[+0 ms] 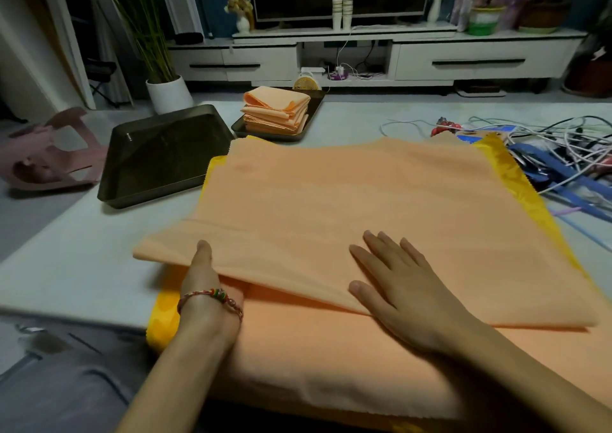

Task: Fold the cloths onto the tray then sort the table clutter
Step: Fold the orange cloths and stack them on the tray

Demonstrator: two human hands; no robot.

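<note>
Your left hand (205, 277) pinches the near left edge of the orange cloth (347, 200). The thumb lies on top and the fingers are tucked under the flap, out of sight. A beaded bracelet (212, 296) circles that wrist.

Your right hand (397, 293) lies flat on the same cloth, to the right of the left hand. Its fingers are straight and spread, its palm is down, and it grips nothing.

The flap under both hands lies folded over more orange fabric that runs back toward you. You cannot tell whether that is the same piece or another one. A yellow cloth (162, 310) lies beneath it all, showing as a strip just left of your left wrist and again along the far right edge.

All of this rests on the pale worktop (82, 260). Ahead of your left hand and a little to its left sits a larger tray (159, 154), dark, with its near corner close to the cloth's far left edge. Beyond it, further from your hands, the tray (265, 134) carries a stack (278, 111) of folded orange cloths.

Ahead and well to the right of your right hand, a tangle of cables (563, 154) and other clutter spreads over the worktop's right side, and the yellow cloth's far corner touches it. Far to the left of your left hand, a pink stool (49, 154) lies tipped on the floor.
</note>
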